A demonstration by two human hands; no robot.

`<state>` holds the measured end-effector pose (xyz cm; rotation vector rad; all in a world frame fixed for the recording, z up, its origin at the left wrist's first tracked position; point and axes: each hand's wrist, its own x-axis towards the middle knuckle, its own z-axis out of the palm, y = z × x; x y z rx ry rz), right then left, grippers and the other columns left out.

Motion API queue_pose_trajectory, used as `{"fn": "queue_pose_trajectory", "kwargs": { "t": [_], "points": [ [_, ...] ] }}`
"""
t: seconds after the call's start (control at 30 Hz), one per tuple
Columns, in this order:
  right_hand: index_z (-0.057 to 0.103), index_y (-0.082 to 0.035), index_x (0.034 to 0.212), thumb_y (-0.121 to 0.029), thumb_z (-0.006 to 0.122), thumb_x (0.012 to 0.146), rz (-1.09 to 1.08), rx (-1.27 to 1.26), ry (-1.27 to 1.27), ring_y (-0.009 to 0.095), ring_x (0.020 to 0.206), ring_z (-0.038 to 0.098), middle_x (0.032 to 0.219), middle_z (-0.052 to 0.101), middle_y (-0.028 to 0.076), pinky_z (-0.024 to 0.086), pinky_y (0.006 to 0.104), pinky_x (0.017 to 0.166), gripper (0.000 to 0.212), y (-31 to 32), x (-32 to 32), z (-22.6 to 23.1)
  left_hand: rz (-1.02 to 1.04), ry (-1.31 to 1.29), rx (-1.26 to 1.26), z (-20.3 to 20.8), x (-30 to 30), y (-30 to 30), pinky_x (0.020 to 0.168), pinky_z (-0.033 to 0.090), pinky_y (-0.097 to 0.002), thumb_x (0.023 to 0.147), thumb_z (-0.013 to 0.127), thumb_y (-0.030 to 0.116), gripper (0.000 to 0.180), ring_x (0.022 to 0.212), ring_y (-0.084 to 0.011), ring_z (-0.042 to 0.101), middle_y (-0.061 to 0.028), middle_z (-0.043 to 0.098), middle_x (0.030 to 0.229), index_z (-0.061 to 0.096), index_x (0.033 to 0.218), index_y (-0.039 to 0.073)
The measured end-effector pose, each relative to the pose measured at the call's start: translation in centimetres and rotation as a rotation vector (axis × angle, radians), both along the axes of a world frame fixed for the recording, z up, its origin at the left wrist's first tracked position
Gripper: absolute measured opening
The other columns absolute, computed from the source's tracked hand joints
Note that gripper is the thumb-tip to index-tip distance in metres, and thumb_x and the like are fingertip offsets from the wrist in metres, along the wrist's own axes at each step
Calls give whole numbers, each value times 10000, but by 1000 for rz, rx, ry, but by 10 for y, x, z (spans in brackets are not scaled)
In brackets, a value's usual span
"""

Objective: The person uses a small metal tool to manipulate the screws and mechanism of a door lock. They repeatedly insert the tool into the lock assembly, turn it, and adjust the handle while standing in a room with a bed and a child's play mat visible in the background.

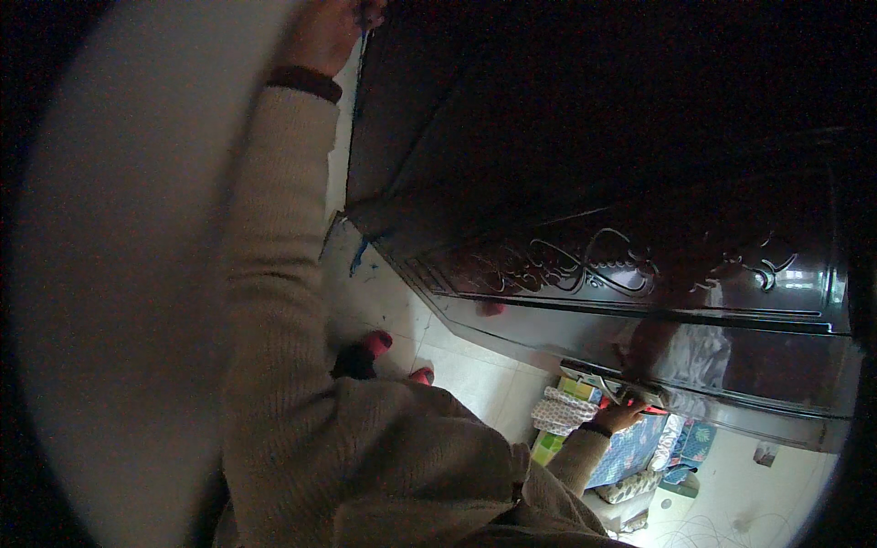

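Observation:
A dark, glossy door (585,210) with raised scroll patterns fills the upper right. My left hand (329,27) is raised to the door's edge at the top of the picture, in a beige knitted sleeve with a dark cuff. Its fingers are cut off by the frame and I cannot tell how they are set. My right hand (623,416) is low at the right, closed around the metal door handle (610,384). A small red thing (650,410) shows beside its fingers.
A pale wall (119,274) fills the left. Below me are light floor tiles (475,374) and my feet in red slippers (377,344). Past the door's lower edge lie colourful patterned cloths and bedding (639,452).

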<state>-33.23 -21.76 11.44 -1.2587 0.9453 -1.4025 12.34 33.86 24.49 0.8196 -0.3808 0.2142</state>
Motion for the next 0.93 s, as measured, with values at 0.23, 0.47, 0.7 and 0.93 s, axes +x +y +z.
{"fn": "queue_pose_trajectory", "kwargs": {
  "t": [0.23, 0.47, 0.7, 0.93],
  "points": [
    [408, -61, 1202, -314, 659, 759, -195, -500, 685, 348, 1001, 516, 1152, 514, 190, 409, 520, 873, 568, -28, -25, -22, -71, 19, 17, 33, 24, 2, 578, 393, -258, 866, 604, 250, 189, 596, -120, 466, 12, 517, 650, 613, 761, 93],
    [377, -114, 1316, -193, 640, 743, -204, -373, 782, 335, 1123, 476, 1234, 490, 140, 299, 570, 985, 635, -21, -19, -20, 10, -63, -72, 22, 14, -2, 596, 401, -271, 880, 578, 263, 212, 581, -125, 464, 12, 520, 659, 611, 757, 94],
    [418, -71, 1269, -285, 464, 926, 54, -27, 184, 243, 988, 560, 1166, 528, 103, 493, 385, 765, 406, -23, -20, -12, -27, -38, 65, 72, -2, -2, 607, 407, -279, 901, 557, 278, 230, 615, -142, 484, -2, 536, 676, 614, 792, 84],
    [402, -47, 1304, -402, 521, 905, 76, 50, 1, 247, 1006, 545, 1175, 537, 112, 487, 395, 821, 547, -10, -10, -6, -96, -215, -24, 73, 7, 0, 743, 459, -350, 907, 550, 264, 319, 764, -179, 549, -83, 603, 1001, 557, 1151, 60]
  ]
}}
